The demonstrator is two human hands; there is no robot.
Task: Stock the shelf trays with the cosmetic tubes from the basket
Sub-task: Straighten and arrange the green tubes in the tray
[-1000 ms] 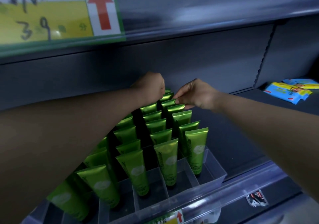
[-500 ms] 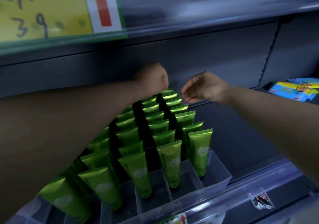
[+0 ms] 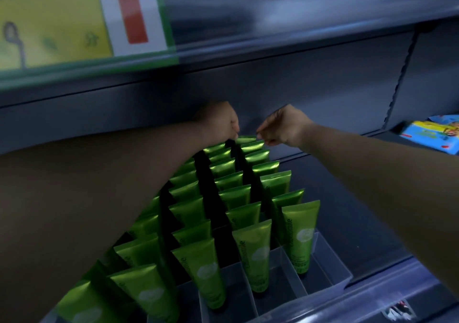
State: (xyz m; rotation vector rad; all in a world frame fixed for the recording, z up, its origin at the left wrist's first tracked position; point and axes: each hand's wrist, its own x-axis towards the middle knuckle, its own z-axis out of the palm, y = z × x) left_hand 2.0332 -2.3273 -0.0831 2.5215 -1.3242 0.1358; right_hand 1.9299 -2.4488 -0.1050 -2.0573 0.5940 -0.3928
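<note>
Several rows of green cosmetic tubes (image 3: 251, 253) stand cap-down in a clear divided tray (image 3: 331, 270) on the dark shelf. Both arms reach to the back of the tray. My left hand (image 3: 218, 121) is curled over the rear of the middle rows; its fingers are hidden behind the back of the hand. My right hand (image 3: 283, 126) is curled, and its thumb and fingertip meet at the top edge of the rearmost green tube (image 3: 246, 139) in the right rows. The front cells of the tray hold no tube. The basket is out of view.
The upper shelf's edge hangs close above the hands, carrying a yellow price label with a red arrow (image 3: 128, 12). Blue packets (image 3: 431, 133) lie on the shelf at far right. A clear rail (image 3: 372, 298) runs along the shelf front.
The right hand pinched a rear tube, lifted off it with nothing in it, and has come down again further back. The left hand stayed over the rear rows. The camera moved closer.
</note>
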